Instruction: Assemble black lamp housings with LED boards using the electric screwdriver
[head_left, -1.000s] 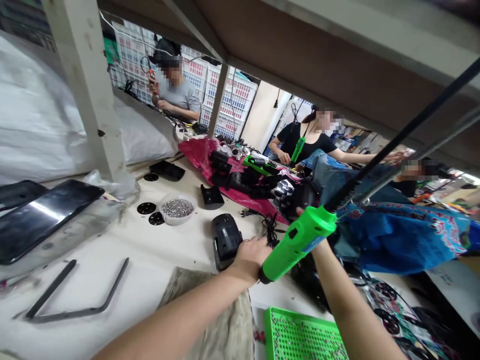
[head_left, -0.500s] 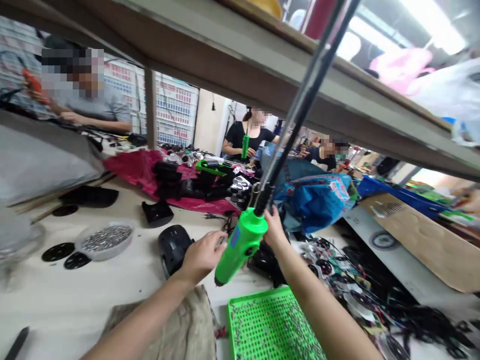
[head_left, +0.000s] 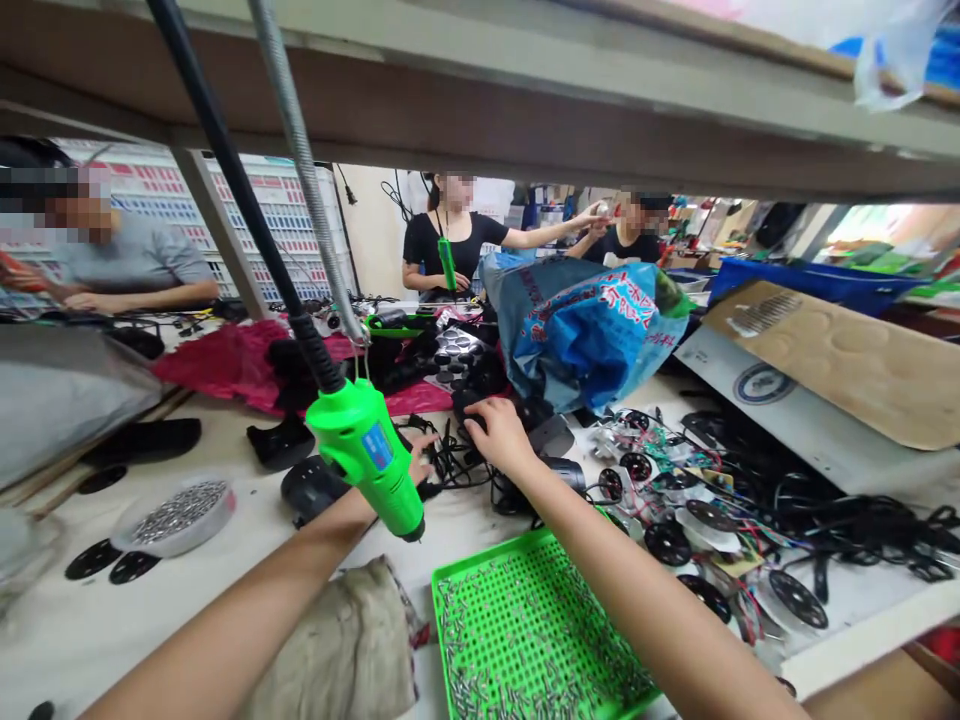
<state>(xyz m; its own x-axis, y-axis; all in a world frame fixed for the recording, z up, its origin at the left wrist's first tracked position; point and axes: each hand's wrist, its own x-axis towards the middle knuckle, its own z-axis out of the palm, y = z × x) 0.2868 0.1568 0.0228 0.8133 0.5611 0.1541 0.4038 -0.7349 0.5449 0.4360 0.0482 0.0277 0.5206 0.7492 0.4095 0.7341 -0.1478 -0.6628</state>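
Note:
A green electric screwdriver [head_left: 364, 455] hangs free on a black cable and a steel spring, tilted with its tip down, and neither hand is on it. My left hand [head_left: 424, 455] is mostly hidden behind it, next to a rounded black housing [head_left: 309, 487]; only some fingertips show. My right hand [head_left: 497, 433] reaches forward, palm down. Its fingers curl onto a black part [head_left: 469, 403] in a tangle of black wires [head_left: 450, 465].
A green tray of small screws [head_left: 536, 630] lies nearest me, with a beige cloth [head_left: 345, 650] to its left. Left are a bowl of screws [head_left: 176, 513] and black discs [head_left: 94, 560]. A blue bag [head_left: 585, 320], circuit boards with wires [head_left: 712, 505] and cardboard [head_left: 840, 360] fill the right. Several people work opposite.
My right hand has let go of the green screwdriver and moved forward onto the black parts. The screwdriver swung left and hangs free. My view turned right.

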